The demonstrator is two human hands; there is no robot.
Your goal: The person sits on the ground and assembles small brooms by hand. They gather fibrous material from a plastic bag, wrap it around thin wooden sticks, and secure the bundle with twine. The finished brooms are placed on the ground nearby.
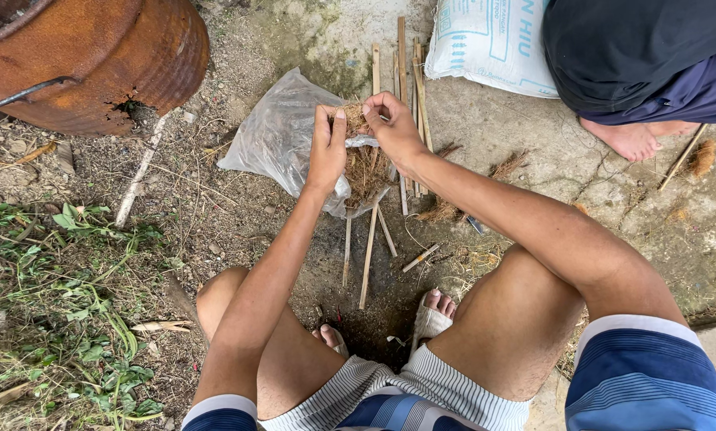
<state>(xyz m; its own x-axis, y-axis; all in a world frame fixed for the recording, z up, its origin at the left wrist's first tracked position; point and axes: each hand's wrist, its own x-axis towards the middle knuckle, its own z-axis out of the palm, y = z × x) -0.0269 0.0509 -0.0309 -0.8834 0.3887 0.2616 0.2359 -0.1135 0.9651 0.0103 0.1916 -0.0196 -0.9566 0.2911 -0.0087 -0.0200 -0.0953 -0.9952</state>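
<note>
Both hands, left hand point(328, 144) and right hand point(391, 128), pinched a tuft of brown fibre point(356, 120) between closed fingers, above a clear plastic bag point(282, 132) lying on the ground beside thin bamboo sticks point(368, 255).

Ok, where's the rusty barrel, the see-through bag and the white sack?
rusty barrel point(94, 60), head view, on its curved orange-brown side.
see-through bag point(274, 136), head view, on its crumpled left part.
white sack point(490, 44), head view, on its printed front.

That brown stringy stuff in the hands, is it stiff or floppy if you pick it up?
The brown fibre clump probably flops: its strands droop below both hands. It looks light and loose, so bits would likely shed, like the tufts lying on the ground.
</note>
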